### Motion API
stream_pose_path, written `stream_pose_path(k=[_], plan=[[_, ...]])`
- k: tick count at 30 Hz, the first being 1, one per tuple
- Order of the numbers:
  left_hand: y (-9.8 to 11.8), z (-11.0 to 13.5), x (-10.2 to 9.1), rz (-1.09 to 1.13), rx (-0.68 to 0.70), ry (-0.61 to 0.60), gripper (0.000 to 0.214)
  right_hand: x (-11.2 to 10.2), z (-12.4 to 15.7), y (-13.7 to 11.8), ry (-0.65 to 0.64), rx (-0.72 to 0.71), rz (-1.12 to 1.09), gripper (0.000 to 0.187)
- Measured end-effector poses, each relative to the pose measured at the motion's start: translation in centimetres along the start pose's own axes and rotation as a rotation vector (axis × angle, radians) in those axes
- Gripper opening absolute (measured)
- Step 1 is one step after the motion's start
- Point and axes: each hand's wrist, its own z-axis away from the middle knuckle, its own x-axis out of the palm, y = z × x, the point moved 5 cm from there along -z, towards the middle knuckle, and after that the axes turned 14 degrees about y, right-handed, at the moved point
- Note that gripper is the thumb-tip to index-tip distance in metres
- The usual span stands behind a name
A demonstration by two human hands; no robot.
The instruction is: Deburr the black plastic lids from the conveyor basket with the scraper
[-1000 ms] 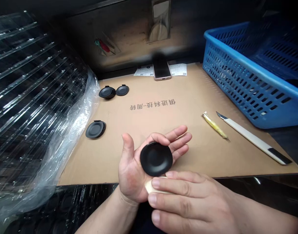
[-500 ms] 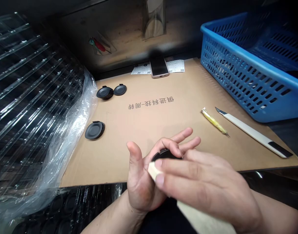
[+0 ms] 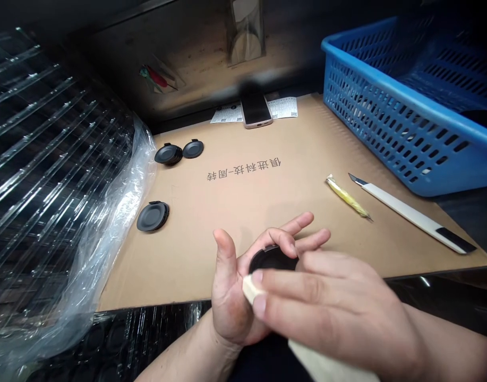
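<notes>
My left hand point(image 3: 231, 297) lies palm up near the front edge of the cardboard sheet point(image 3: 267, 201), fingers curled round a round black cap point(image 3: 269, 260). My right hand point(image 3: 326, 313) lies over it, fingers pressed together on a cream-coloured cloth point(image 3: 251, 289) that touches the cap's near side. Most of the cap is hidden under my right fingers. More of the cloth hangs below my right hand.
Three more black caps lie at left on the cardboard: a pair point(image 3: 178, 152) at the back, one point(image 3: 152, 216) nearer. A blue basket point(image 3: 402, 122) stands at right, with a utility knife point(image 3: 410, 212) and a yellow stick point(image 3: 348, 198) before it. A phone point(image 3: 256, 111) lies at back. Stacked clear trays in plastic point(image 3: 56, 175) fill the left.
My right hand has moved up with the cloth from below my left palm and now covers the black cap, which lay fully exposed a second ago.
</notes>
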Motion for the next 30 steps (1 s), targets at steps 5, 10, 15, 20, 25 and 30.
stream_pose_path(k=[5, 10, 15, 20, 25, 30], plan=[[-0.1, -0.1, 0.1, -0.016, 0.000, -0.025, 0.094, -0.2, -0.5, -0.1, -0.022, -0.043, 0.017, 0.019], [0.7, -0.2, 0.3, -0.014, 0.023, -0.016, 0.093, 0.4, 0.3, -1.0, -0.219, 0.013, -0.016, 0.021], [1.2, -0.2, 0.5, -0.058, 0.031, -0.029, 0.099, -0.1, 0.6, -1.3, -0.085, 0.149, -0.115, 0.022], [0.2, 0.1, 0.7, -0.095, 0.105, 0.045, 0.086, -0.3, 0.2, -0.5, 0.135, 0.057, 0.063, 0.022], [-0.1, 0.3, 0.4, -0.126, 0.163, 0.142, 0.077, 0.0, 0.2, -0.3, 0.081, 0.033, 0.043, 0.022], [0.1, 0.3, 0.2, -0.160, 0.219, 0.109, 0.081, 0.0, 0.3, -0.1, 0.122, 0.046, 0.037, 0.023]])
